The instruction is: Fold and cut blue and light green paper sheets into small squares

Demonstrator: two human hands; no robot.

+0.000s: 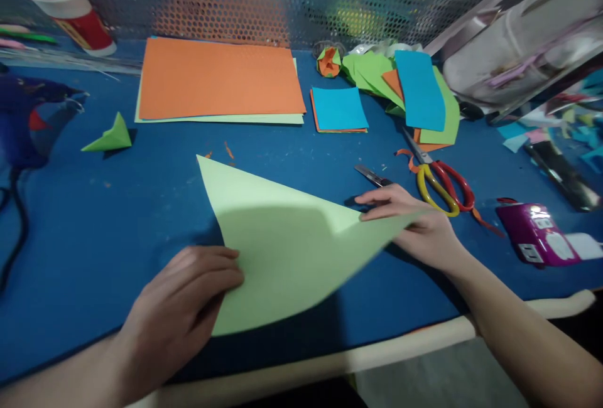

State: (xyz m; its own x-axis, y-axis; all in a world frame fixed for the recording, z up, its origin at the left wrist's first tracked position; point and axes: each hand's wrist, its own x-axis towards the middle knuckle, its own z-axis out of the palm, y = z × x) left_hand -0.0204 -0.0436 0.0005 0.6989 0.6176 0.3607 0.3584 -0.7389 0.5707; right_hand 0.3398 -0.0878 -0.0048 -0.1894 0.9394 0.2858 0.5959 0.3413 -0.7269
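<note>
A large sheet of light green paper (282, 257) lies before me, its right corner lifted and curling upward. My left hand (183, 301) is closed on the sheet's left edge, fingers on top and thumb hidden beneath. At the right corner, my right hand (414, 220) grips the paper, its fingertips at the far edge and part of the hand behind the sheet. Just beyond those fingers is a craft knife (372, 176), its handle partly hidden. Scissors (438, 182) with red and yellow handles rest to the right of my right hand.
Behind the sheet lie a stack of orange paper (221, 78) and blue squares (339, 108). Paper scraps (419, 91) pile up at the back right. A folded green piece (113, 135) and a blue glue gun (23, 113) are left. A purple device (537, 232) sits right.
</note>
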